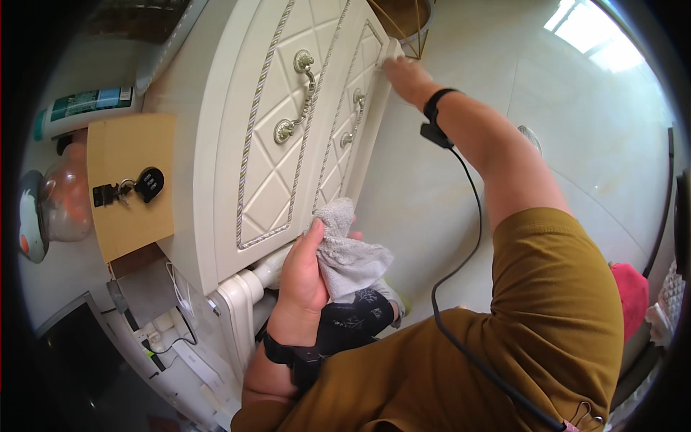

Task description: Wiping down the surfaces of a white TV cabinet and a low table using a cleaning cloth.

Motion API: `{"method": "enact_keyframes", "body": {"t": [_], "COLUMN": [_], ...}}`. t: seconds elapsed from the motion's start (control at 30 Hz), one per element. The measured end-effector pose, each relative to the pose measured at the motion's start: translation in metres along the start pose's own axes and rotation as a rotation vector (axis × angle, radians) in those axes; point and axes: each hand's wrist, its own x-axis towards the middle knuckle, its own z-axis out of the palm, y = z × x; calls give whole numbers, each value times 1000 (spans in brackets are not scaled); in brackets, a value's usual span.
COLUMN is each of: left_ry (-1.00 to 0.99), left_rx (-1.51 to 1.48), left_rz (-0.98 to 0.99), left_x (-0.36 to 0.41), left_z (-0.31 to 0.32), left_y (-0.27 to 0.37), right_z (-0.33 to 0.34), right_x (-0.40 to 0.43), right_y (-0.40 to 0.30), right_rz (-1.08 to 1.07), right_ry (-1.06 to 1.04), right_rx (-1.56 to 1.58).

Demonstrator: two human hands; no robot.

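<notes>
My left hand (310,264) grips a crumpled light grey terry cloth (351,259), thumb on top, beside the lower end of a cream cabinet's drawer fronts (275,178). My right hand (407,78) is stretched out to the cabinet's far edge, by the pale corner moulding. It is blurred and its fingertips are hard to make out, so whether it holds anything cannot be told. The drawer fronts have a quilted pattern, rope-like trim and ornate metal handles, one nearer (307,100) and one farther (354,119).
A cardboard box (132,216) with a black combination padlock (149,184) stands left of the cabinet, near a green-and-white bottle (89,110) and a clear jar (67,197). A gold wire-framed stand (420,40) is at the far end. A black cable (479,216) hangs from my right wrist.
</notes>
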Motion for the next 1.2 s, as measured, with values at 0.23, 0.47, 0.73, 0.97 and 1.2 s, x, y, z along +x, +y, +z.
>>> {"method": "enact_keyframes", "body": {"t": [0.23, 0.47, 0.73, 0.97, 1.2], "left_ry": [-1, -75, -261, -264, -80], "left_rx": [3, -6, 457, 241, 11], "left_rz": [4, 19, 28, 185, 567], "left_x": [1, 3, -42, -95, -103], "left_z": [4, 13, -7, -30, -37], "left_y": [-3, -3, 2, 2, 14], "right_z": [-22, 57, -29, -62, 6], "right_x": [-10, -55, -120, -121, -201], "right_y": [8, -19, -154, -247, -254], "right_rz": [-178, -192, 337, 196, 242], "right_ry": [-71, -124, -161, 638, 217], "right_rx": [-141, -180, 909, 902, 1514]}}
